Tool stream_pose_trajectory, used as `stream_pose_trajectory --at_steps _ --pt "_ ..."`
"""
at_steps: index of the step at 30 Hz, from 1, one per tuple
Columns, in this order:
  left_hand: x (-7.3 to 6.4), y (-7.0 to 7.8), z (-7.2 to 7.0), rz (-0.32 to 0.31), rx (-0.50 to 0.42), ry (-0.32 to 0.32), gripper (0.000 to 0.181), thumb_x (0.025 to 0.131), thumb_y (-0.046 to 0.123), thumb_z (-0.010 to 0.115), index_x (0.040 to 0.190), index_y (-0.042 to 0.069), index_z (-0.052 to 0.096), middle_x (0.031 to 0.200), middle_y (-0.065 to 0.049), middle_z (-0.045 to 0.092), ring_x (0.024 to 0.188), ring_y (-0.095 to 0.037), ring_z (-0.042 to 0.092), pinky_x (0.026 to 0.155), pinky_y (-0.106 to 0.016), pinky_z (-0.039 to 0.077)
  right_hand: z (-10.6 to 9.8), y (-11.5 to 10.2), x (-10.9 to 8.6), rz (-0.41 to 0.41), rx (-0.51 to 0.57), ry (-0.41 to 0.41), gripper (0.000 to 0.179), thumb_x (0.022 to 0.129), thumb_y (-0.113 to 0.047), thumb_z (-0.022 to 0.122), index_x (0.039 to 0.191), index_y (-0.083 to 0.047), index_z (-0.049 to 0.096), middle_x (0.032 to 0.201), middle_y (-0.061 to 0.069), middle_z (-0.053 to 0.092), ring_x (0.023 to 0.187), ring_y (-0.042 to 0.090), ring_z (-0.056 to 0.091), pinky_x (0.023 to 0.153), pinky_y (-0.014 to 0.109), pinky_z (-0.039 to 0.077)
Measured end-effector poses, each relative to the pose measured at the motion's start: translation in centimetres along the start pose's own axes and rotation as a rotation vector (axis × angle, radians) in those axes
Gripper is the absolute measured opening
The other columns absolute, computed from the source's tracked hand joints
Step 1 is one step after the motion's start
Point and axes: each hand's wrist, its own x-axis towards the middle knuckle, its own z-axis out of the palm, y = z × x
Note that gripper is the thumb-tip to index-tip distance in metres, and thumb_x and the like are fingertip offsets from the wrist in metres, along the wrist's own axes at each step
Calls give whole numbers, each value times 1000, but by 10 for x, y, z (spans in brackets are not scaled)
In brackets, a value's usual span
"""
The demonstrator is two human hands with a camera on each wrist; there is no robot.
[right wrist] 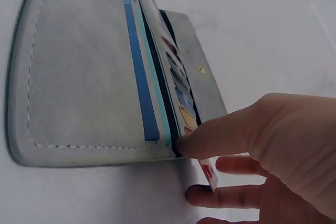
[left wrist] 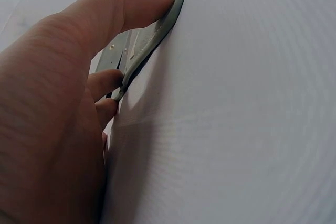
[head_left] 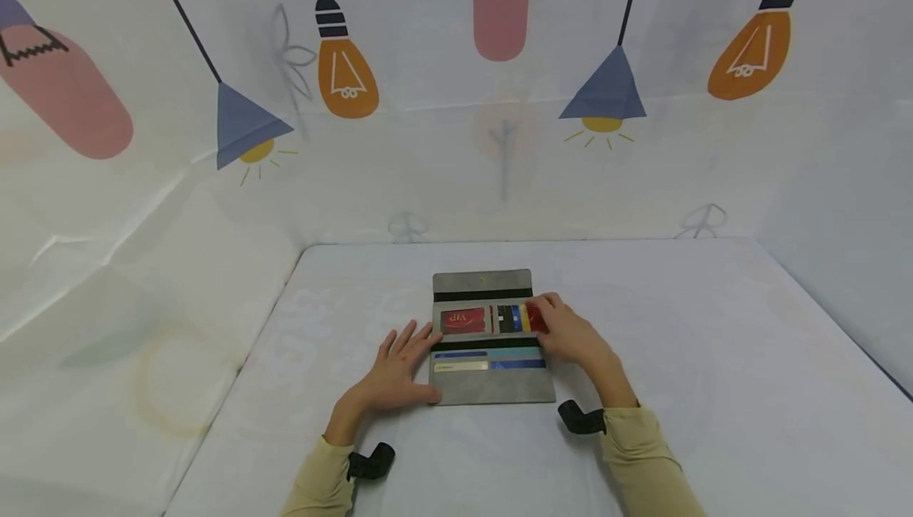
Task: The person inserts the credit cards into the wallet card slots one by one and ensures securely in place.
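Observation:
A grey wallet (head_left: 492,387) lies unfolded on the white table, with cards in its slots. My left hand (head_left: 391,374) rests at its left side, fingers spread; in the left wrist view the thumb (left wrist: 131,4) presses on the wallet's edge and two fingertips touch the rim. At the right end of the upper card row, my right hand (head_left: 574,335) pinches a red card (head_left: 535,317). The right wrist view shows that card (right wrist: 209,173) jutting past the wallet's side between thumb and fingers. A red VIP card (head_left: 464,320) sits at the row's left.
Blue and cream cards (head_left: 460,367) fill the lower slots. The wallet's flap (head_left: 481,280) with a small metal snap lies folded out toward the back. A white sheet printed with lamps (head_left: 442,168) hangs behind the table (head_left: 685,342). Black wrist cameras (head_left: 581,419) are strapped to both wrists.

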Motion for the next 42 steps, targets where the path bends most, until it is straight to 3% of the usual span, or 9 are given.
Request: stream_pose_trajectory --at_steps 7,13,19,28,42 --pt "-1 -1 0 13 2 4 93 78 50 70 156 14 33 165 -6 21 153 -32 3 118 -58 -1 -3 6 -1 150 -4 -36 64 88 -19 70 141 3 41 131 28 48 117 41 52 95 59 48" --pt "-1 -1 0 10 1 8 92 78 49 71 155 15 33 165 -6 21 153 -31 3 119 -57 -1 -8 10 -2 240 -62 -64 58 87 -24 70 129 11 50 116 27 53 104 37 54 91 57 50" --pt "0 -1 1 9 3 4 93 78 49 71 155 15 33 165 -6 21 153 -31 2 118 -58 -1 -8 12 -3 197 -14 -53 46 88 -21 70 119 11 57 105 19 58 94 29 55 87 50 51" --pt "1 -3 2 4 23 0 93 78 50 70 156 16 32 165 -4 20 153 -30 2 119 -57 -1 -9 5 -4 199 30 -42 55 87 -31 73 115 14 57 99 19 58 87 27 56 75 42 53" --pt "0 -2 1 4 22 -5 93 79 49 70 156 16 32 165 -5 20 153 -30 1 118 -57 -1 5 -8 0 265 -4 27 60 84 -34 76 112 14 54 96 20 56 84 29 57 75 45 55"
